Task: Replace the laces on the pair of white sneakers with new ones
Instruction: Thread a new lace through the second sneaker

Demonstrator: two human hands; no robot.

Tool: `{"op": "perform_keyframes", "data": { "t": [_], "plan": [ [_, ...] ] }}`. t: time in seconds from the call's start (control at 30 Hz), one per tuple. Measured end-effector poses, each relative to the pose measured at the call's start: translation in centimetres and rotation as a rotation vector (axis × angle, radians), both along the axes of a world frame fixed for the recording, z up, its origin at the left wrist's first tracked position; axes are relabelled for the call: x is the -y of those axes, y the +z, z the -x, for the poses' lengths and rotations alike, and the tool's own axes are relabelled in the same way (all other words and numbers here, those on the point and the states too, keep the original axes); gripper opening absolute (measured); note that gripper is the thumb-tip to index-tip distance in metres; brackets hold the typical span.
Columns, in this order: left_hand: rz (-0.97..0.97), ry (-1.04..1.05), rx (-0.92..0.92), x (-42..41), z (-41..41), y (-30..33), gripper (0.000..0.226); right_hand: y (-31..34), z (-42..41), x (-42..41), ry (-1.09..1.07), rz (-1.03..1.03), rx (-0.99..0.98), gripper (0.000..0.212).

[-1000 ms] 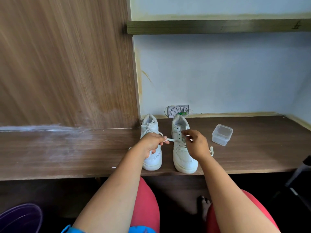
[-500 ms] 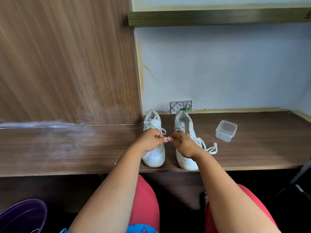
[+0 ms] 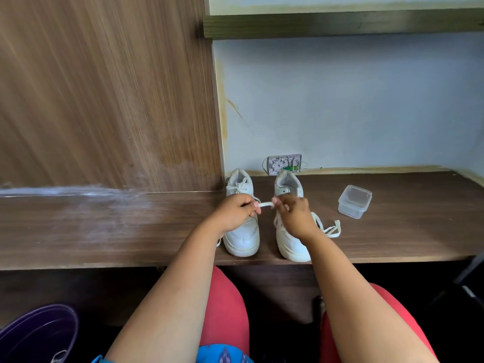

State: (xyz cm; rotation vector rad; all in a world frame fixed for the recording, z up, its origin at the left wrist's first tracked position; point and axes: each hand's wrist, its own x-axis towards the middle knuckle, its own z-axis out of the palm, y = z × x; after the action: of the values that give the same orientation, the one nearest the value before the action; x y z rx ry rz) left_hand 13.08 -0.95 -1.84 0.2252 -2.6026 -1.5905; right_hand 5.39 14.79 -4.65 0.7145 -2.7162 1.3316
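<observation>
Two white sneakers stand side by side, toes toward me, on the brown wooden desk (image 3: 131,231). The left sneaker (image 3: 242,237) still has its lace tied. On the right sneaker (image 3: 289,242) the lace (image 3: 327,227) is loose and trails onto the desk at its right. Above the gap between the shoes, my left hand (image 3: 235,212) and my right hand (image 3: 294,213) each pinch one end of a short stretch of white lace (image 3: 265,204). My right hand hides the right sneaker's eyelets.
A small clear plastic box (image 3: 355,201) with a lid sits on the desk to the right of the shoes. A small white device with wires (image 3: 284,164) leans on the back wall. A purple bucket (image 3: 39,334) stands on the floor at lower left.
My hands were pressed together half a second ago. They have drawn slightly apart, and a short piece of lace now shows between them. The camera tilted a little.
</observation>
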Motion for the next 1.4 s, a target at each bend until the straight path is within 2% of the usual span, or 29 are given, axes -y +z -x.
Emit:
{"op": "perform_keyframes", "data": {
  "t": [0.07,0.1,0.17,0.23,0.3,0.4,0.47,0.5,0.57,0.67,0.73,0.8,0.9,0.97,1.07,1.13,1.2,1.23,1.3,1.4],
  "plan": [
    [-0.016,0.020,-0.020,0.2,0.0,0.2,0.027,0.4,0.9,-1.3,-0.279,-0.007,-0.015,0.032],
    [-0.024,0.024,-0.025,0.2,0.0,0.2,0.027,0.4,1.3,-1.9,-0.337,-0.061,-0.026,0.036],
    [-0.009,0.013,-0.028,-0.1,0.0,0.2,0.027,0.7,1.1,-1.8,-0.171,-0.118,-0.019,0.040],
    [0.011,-0.002,-0.032,-0.6,0.2,0.1,0.027,0.8,-0.2,-0.7,0.125,-0.064,-0.009,0.037],
    [0.011,-0.001,-0.040,-1.0,0.2,0.1,0.027,0.4,-1.2,0.1,0.233,0.049,-0.022,0.032],
    [0.006,0.029,-0.029,-0.9,0.1,0.6,0.026,-0.1,0.7,-1.0,-0.057,0.214,0.112,0.031],
    [-0.025,0.039,-0.023,-0.7,-0.1,0.8,0.027,-0.3,2.3,-2.5,-0.264,0.093,0.122,0.029],
    [-0.031,0.039,-0.021,-0.6,-0.1,0.8,0.027,-0.3,2.6,-3.1,-0.296,0.007,0.109,0.030],
    [-0.016,0.029,-0.023,-0.7,0.0,0.6,0.025,-0.1,2.0,-2.8,-0.157,-0.056,0.073,0.038],
    [0.014,0.017,-0.046,-1.1,0.1,0.4,0.023,0.1,-0.8,-0.8,0.203,0.086,0.059,0.028],
    [0.013,0.022,-0.054,-1.1,0.1,0.6,0.022,-0.1,-1.4,-0.2,0.212,0.201,0.074,0.027],
    [-0.042,0.052,-0.066,-0.9,-0.2,1.1,0.025,-0.4,-0.6,-0.4,0.093,0.137,0.097,0.026],
    [-0.176,0.095,-0.111,-0.5,-0.3,1.4,0.026,-1.4,1.0,-1.8,-0.226,-0.262,0.071,0.029],
    [-0.253,0.099,-0.141,-0.5,-0.3,1.6,0.025,-1.5,0.8,-1.9,-0.293,-0.327,0.020,0.031],
    [-0.285,0.095,-0.155,-0.9,-0.1,1.6,0.024,-1.4,-0.6,-0.4,0.048,-0.126,-0.216,0.044],
    [-0.263,0.104,-0.171,-1.3,0.0,1.7,0.024,-1.2,-2.6,0.8,0.235,0.055,-0.167,0.025],
    [-0.281,0.151,-0.197,-1.5,0.0,1.9,0.026,-1.8,-3.4,1.8,0.210,0.121,-0.151,0.025],
    [-0.330,0.182,-0.214,-1.5,-0.1,2.2,0.027,-2.1,-3.4,2.0,0.161,0.088,-0.162,0.028],
    [-0.477,0.224,-0.246,-1.4,-0.2,2.8,0.024,-2.8,-3.1,2.1,0.065,-0.010,-0.211,0.029],
    [-0.684,0.221,-0.257,-1.8,-0.2,3.1,0.022,-3.5,-3.2,2.5,0.053,-0.007,-0.225,0.028]
  ]
}}
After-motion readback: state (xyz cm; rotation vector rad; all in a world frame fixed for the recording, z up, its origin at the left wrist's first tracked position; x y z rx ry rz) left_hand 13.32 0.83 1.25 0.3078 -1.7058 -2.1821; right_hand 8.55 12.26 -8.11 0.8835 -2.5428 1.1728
